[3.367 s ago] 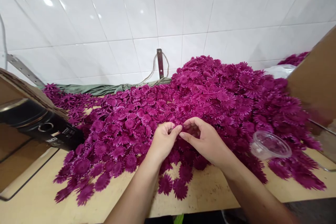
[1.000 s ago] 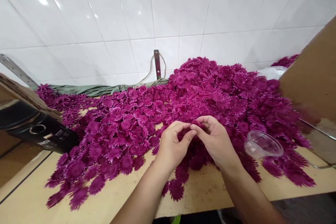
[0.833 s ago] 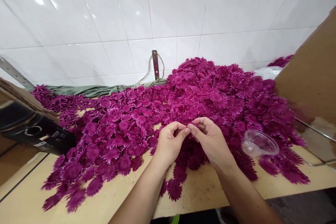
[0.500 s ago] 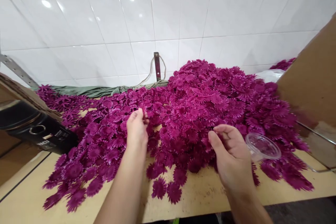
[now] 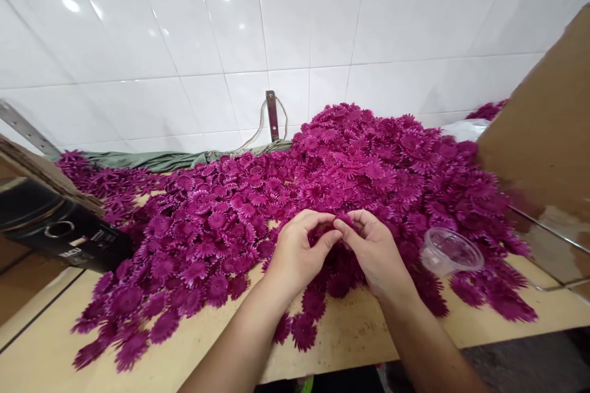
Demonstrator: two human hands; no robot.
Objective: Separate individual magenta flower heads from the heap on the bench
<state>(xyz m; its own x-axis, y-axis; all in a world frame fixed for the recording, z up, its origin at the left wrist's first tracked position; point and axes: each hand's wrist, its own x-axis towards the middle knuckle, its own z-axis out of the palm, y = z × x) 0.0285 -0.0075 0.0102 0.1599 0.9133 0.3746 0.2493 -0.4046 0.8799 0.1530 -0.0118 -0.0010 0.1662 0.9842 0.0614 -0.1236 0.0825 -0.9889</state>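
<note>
As the left hand (image 5: 295, 252) and right hand (image 5: 375, 252) meet over the middle of the table (image 5: 184, 363), a little in from its front edge, their fingertips pinch a flower (image 5: 344, 220), mostly hidden by the fingers. Under and around them a heap (image 5: 364, 163) of magenta flowers spreads from the back edge nearly to the front. A tub (image 5: 454, 250) sits toward the right front corner, a bottle (image 5: 76, 236) toward the left edge.
</note>
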